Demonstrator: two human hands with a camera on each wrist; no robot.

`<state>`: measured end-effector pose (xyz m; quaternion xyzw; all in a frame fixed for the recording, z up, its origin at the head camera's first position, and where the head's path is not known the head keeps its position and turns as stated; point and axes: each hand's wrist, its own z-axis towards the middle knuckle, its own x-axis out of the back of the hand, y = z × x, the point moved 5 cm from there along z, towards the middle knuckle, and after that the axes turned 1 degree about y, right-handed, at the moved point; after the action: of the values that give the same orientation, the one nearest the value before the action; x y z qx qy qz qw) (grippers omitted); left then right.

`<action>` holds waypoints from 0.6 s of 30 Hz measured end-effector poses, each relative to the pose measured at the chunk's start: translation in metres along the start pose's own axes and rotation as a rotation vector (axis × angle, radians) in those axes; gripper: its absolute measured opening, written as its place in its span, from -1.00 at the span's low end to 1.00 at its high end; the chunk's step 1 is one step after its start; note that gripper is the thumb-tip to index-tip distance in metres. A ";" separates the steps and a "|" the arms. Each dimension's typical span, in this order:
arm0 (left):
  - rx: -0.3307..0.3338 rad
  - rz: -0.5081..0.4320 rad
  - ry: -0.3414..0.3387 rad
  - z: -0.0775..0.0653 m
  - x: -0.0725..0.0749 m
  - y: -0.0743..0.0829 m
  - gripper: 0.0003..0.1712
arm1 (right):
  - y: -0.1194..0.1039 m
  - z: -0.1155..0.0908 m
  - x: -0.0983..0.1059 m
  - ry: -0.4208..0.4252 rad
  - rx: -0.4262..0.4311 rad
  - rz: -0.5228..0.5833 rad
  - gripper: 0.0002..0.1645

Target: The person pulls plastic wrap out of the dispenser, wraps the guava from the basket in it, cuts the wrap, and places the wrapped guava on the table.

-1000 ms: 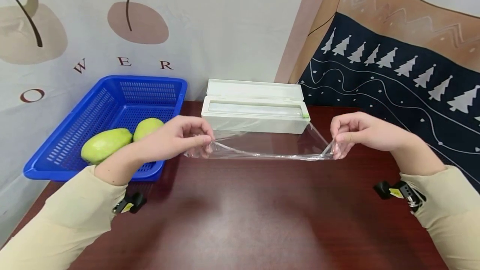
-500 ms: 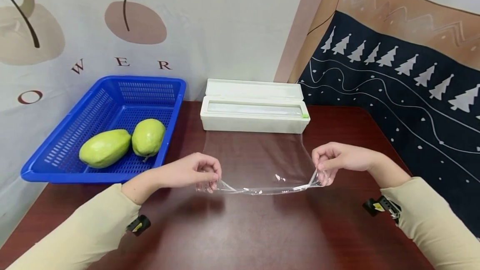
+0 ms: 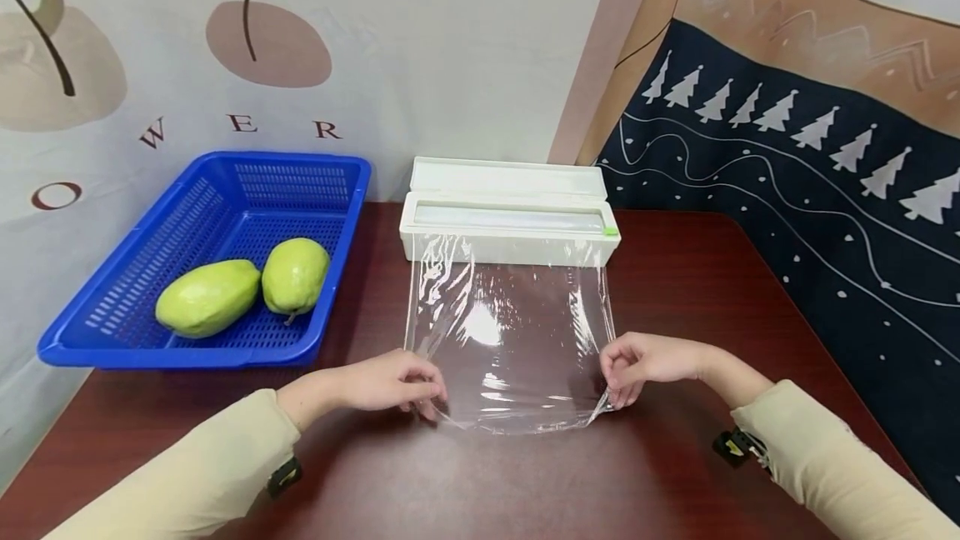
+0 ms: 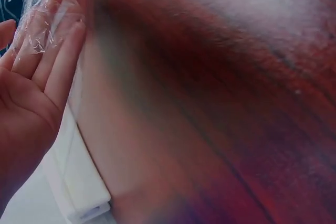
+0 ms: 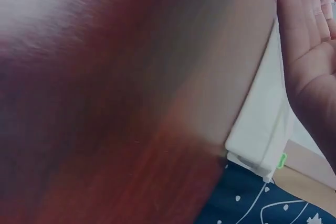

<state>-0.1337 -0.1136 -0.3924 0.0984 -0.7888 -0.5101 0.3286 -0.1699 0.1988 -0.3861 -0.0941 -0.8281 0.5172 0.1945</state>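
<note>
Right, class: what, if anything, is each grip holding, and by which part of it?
A sheet of clear plastic film, by its near end: the left grip pinches its left corner, the right grip its right corner.

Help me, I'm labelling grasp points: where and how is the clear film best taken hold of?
The clear film is probably best pinched at its two near corners, coming in from left and right: the near edge is loose and bows outward between them, while the far end runs to the white box.
</note>
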 end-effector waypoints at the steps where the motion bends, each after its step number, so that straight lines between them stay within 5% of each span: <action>1: -0.011 0.030 -0.002 0.000 -0.001 -0.001 -0.74 | 0.001 0.000 -0.002 -0.001 -0.002 -0.016 -0.78; 7: -0.037 0.177 0.004 -0.001 -0.005 -0.002 -0.75 | 0.002 -0.003 -0.015 -0.013 0.061 -0.206 -0.91; 12: -0.038 0.231 -0.032 -0.002 -0.009 0.001 -0.74 | -0.006 -0.003 -0.027 0.062 0.142 -0.526 -0.84; 18: -0.092 0.291 -0.027 -0.005 -0.007 0.004 -0.89 | -0.013 -0.004 -0.039 0.124 0.034 -0.814 -0.78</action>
<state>-0.1243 -0.1115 -0.3904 -0.0391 -0.7750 -0.4937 0.3927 -0.1324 0.1824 -0.3822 0.2135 -0.7757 0.4050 0.4344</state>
